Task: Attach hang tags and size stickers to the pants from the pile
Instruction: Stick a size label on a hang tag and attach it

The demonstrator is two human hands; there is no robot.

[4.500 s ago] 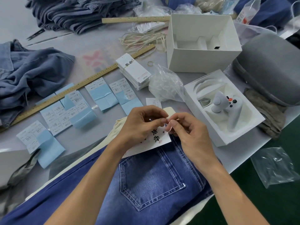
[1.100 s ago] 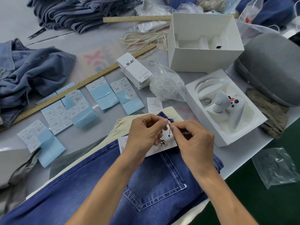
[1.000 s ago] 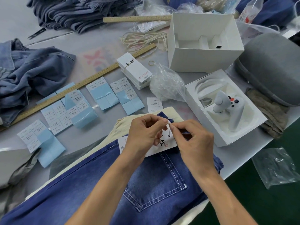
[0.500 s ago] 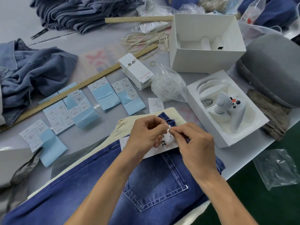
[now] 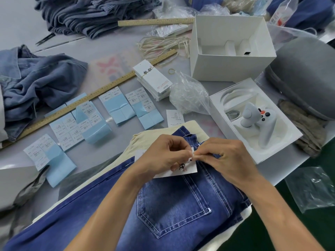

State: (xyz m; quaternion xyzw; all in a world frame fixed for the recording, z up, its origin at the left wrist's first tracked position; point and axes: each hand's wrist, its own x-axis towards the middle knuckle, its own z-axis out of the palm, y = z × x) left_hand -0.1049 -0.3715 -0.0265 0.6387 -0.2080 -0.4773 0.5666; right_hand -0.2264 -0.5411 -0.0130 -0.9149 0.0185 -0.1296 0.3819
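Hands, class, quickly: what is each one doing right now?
Left hand: fingers curled, pinching the hang tag at its top.
Right hand: fingertips pinching something small at the tag's top; what, cannot be told.

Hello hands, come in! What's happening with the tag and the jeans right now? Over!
Left hand and right hand both pinching at the hang tag. Tag lying on blue jeans near the waistband. Nothing blocking. Over.

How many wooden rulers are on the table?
2. One long yellowish wooden ruler lies diagonally beside the blue sticker sheets; a second lies at the far edge by the folded jeans stack. Others may be hidden.
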